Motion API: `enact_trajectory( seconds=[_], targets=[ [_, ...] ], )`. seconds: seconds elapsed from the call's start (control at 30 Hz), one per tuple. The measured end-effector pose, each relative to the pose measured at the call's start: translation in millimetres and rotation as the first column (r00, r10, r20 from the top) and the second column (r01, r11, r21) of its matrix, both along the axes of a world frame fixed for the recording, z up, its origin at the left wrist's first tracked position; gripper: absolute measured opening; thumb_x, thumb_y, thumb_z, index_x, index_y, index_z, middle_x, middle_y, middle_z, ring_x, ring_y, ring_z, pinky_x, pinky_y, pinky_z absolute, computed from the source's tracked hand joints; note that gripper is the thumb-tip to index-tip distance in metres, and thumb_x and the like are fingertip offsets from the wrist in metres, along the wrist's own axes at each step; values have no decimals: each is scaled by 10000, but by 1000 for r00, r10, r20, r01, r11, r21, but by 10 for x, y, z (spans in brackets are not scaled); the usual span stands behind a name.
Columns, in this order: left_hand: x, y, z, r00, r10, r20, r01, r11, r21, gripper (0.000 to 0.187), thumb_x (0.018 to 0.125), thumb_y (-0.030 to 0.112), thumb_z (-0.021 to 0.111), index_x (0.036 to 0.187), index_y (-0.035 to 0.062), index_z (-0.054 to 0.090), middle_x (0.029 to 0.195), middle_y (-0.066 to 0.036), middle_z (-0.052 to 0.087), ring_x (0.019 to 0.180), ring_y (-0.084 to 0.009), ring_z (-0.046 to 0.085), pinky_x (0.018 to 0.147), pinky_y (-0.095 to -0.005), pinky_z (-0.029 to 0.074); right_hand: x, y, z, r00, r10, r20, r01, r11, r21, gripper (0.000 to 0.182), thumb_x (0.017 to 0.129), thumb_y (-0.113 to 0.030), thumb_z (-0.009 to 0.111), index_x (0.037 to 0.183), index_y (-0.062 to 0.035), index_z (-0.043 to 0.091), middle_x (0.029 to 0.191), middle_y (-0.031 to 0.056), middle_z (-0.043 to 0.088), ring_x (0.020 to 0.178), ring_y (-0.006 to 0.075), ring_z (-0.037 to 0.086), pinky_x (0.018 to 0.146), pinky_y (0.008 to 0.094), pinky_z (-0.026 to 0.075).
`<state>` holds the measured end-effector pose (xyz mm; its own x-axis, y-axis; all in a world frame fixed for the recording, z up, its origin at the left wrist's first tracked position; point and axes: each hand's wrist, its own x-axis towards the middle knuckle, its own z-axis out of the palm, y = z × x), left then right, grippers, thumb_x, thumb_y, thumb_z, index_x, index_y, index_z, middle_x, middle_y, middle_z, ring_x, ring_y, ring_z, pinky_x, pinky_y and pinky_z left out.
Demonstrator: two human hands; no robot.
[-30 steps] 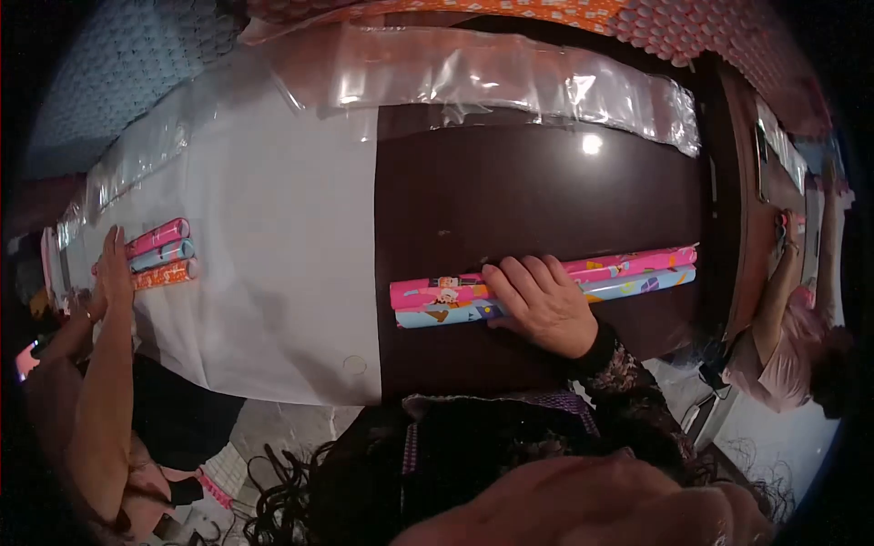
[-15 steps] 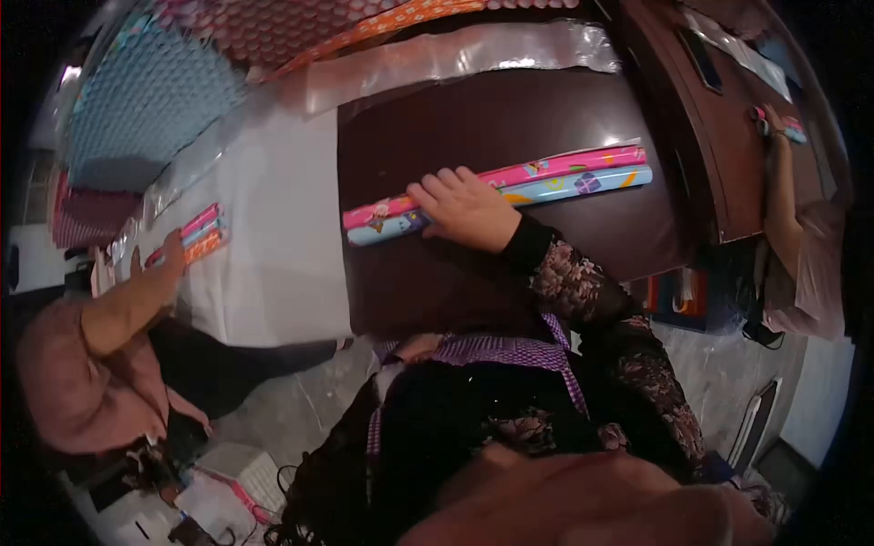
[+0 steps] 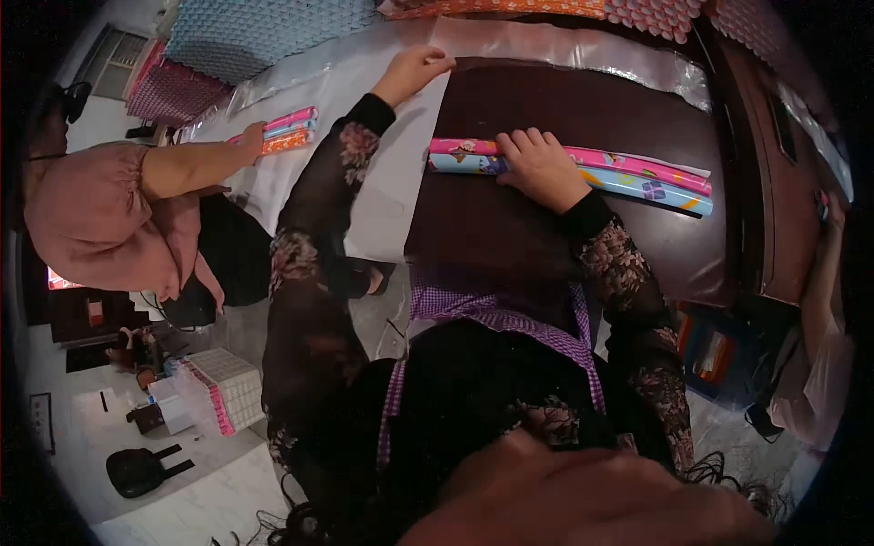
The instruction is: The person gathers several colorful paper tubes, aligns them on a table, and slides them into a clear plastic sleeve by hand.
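Note:
Two rolls lie side by side on the dark brown tabletop (image 3: 510, 223): a pink printed roll (image 3: 633, 166) and a light blue printed roll (image 3: 637, 188). They look like gift wrap. My right hand (image 3: 544, 168) is closed over both of them left of their middle, fingers across the pink one and thumb at the blue one. With my arm stretched out, my left hand (image 3: 414, 75) pinches at the far right corner of a white sheet (image 3: 387, 196) that covers the table's left part. The fingertips are small, so the exact grip is hard to see.
A clear plastic strip (image 3: 583, 50) runs along the table's back. Blue bubbly-textured stacks (image 3: 273, 36) stand behind it. At the left, a co-worker's hand (image 3: 250, 141) touches bundled pink, blue and orange rolls (image 3: 289, 130). Another person's arm (image 3: 824, 264) is at the right.
My left hand has come into view and reached the white sheet's far corner. My right hand stays on the rolls. The whole view has turned and shifted.

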<state>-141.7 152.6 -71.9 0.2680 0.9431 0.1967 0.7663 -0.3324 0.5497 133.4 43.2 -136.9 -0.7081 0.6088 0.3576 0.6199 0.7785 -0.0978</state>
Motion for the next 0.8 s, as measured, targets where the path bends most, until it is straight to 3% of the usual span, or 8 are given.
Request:
enact_trajectory(
  seconds=[0.1, 0.27, 0.33, 0.43, 0.47, 0.53, 0.57, 0.8],
  targets=[
    [-44, 616, -622, 883, 104, -458, 41, 954, 297, 516, 855, 460, 668, 1147, 37, 617, 1158, -245, 606, 1118, -404, 560, 943, -494, 452, 6, -3, 33, 1000, -1, -14, 1, 1000, 2, 611, 772, -383, 721, 1238, -40, 525, 1029, 81, 556, 965, 240, 530, 814, 351, 432],
    [-27, 677, -775, 845, 90, -528, 23, 979, 203, 316, 906, 300, 634, 1142, 90, 647, 1066, -155, 616, 1029, -372, 557, 889, -498, 447, -1, -7, 61, 1000, -12, 19, 13, 1000, -21, 622, 773, -395, 717, 1246, -39, 526, 1026, 73, 552, 964, 234, 528, 808, 350, 431],
    [-5, 572, -724, 820, 247, -516, 41, 875, 483, 217, 878, 262, 647, 972, 78, 712, 1018, -141, 645, 963, -349, 595, 849, -474, 464, 6, -27, 40, 1000, -17, 17, 18, 999, -33, 620, 774, -396, 715, 1245, -40, 526, 1025, 72, 552, 963, 234, 529, 808, 350, 432],
    [-69, 677, -452, 834, 283, -474, -28, 879, 476, 176, 846, 274, 639, 884, 118, 711, 1046, -86, 657, 996, -345, 600, 799, -518, 453, -7, 6, 26, 1000, -27, 16, 27, 999, -21, 617, 775, -399, 713, 1243, -44, 525, 1023, 70, 553, 960, 234, 531, 809, 349, 431],
    [-158, 832, -356, 895, 252, -367, -10, 835, 550, 222, 821, 315, 674, 823, 96, 712, 909, -98, 686, 878, -341, 628, 744, -497, 467, -2, 1, 22, 999, -25, 24, 25, 1000, -14, 615, 775, -399, 712, 1242, -46, 524, 1022, 69, 554, 957, 234, 532, 810, 348, 430],
    [-284, 897, 73, 988, 83, -127, -41, 952, 303, 311, 808, 373, 713, 786, 63, 700, 713, -99, 649, 692, -278, 623, 629, -439, 476, 1, 3, 18, 1000, -21, 7, 21, 1000, -12, 611, 773, -397, 715, 1236, -47, 523, 1017, 68, 555, 956, 235, 532, 811, 348, 430],
    [-145, 682, 542, 975, 131, -181, -112, 988, 111, 336, 850, 368, 730, 783, 43, 680, 758, -78, 662, 654, -176, 593, 618, -321, 479, 4, -7, 13, 1000, -18, -1, 18, 1000, -12, 608, 771, -395, 717, 1230, -49, 522, 1013, 68, 556, 955, 235, 532, 813, 349, 429],
    [-484, 231, 1505, 902, 6, 432, 203, 877, -436, 251, 900, 286, 677, 910, 35, 689, 844, -52, 679, 699, -142, 604, 619, -296, 493, 15, -1, -12, 999, 9, -50, -9, 1000, 4, 592, 759, -379, 730, 1205, -50, 522, 1007, 76, 560, 955, 244, 533, 819, 354, 431]
  ],
)
